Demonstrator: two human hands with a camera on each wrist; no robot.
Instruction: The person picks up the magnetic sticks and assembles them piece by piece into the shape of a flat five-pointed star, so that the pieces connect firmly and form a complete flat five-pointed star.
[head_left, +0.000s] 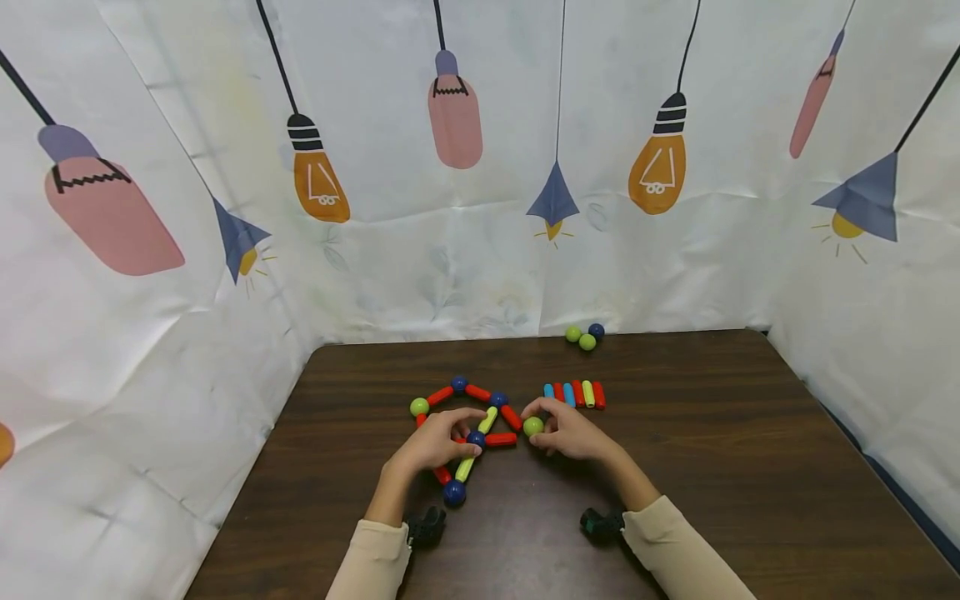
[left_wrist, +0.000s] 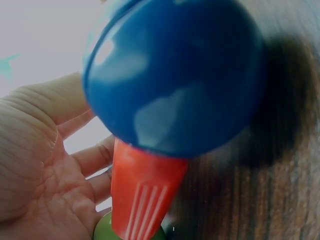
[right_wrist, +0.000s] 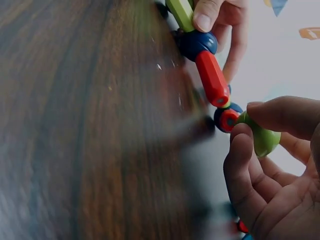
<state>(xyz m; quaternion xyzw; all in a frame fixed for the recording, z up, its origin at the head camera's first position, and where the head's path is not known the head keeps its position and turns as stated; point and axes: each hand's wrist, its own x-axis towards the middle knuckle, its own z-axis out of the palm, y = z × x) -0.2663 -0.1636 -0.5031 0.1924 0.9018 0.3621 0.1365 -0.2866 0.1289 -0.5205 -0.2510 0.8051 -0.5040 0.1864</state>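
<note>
Left hand (head_left: 438,442) and right hand (head_left: 573,432) both work low over the dark wooden table (head_left: 720,450). Thumb and fingers of the left one close around the middle blue ball (head_left: 476,439), with a fingertip by the upper yellow-green stick (head_left: 487,419); its thumb shows at the joint in the right wrist view. Between thumb and fingertips, the right one pinches a green ball (head_left: 533,427). This ball sits just beside the slanting red stick (head_left: 512,417); whether they touch, I cannot tell.

Sticks and balls form a shape on the table, left of the right hand and partly hidden under the left. A top blue ball (head_left: 460,384) links by red sticks to a left green ball (head_left: 419,407) and to a right-hand blue ball (head_left: 498,400). From the middle ball, another red stick (head_left: 501,439) points right, while a lower yellow-green stick (head_left: 466,469) runs to the near blue ball (head_left: 454,492).

Beyond the right hand, six loose sticks (head_left: 578,393) in blue, red and yellow-green lie in a row. Three spare balls (head_left: 587,342), two green and one blue, cluster by the far edge. Behind hangs a white cloth (head_left: 480,250) printed with lamps.
</note>
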